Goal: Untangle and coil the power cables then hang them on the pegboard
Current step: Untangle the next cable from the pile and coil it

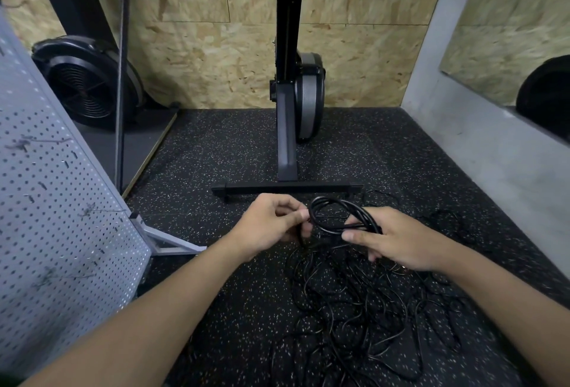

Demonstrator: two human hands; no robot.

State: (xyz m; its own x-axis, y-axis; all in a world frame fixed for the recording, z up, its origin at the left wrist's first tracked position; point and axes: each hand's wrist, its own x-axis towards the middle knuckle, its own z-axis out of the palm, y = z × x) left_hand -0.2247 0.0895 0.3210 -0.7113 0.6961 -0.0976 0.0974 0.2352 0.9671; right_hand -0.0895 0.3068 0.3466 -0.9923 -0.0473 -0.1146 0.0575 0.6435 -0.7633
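Head view: small black cable coil just below centre, left hand pinching its 9 o'clock edge, right hand curled round its 4 o'clock side; tangled cables on speckled floor at 5 o'clock; grey pegboard at 9 o'clock.

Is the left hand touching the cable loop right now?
Touching. The head view shows the left hand pinching the left edge of the cable loop, while the right hand grips its other side.
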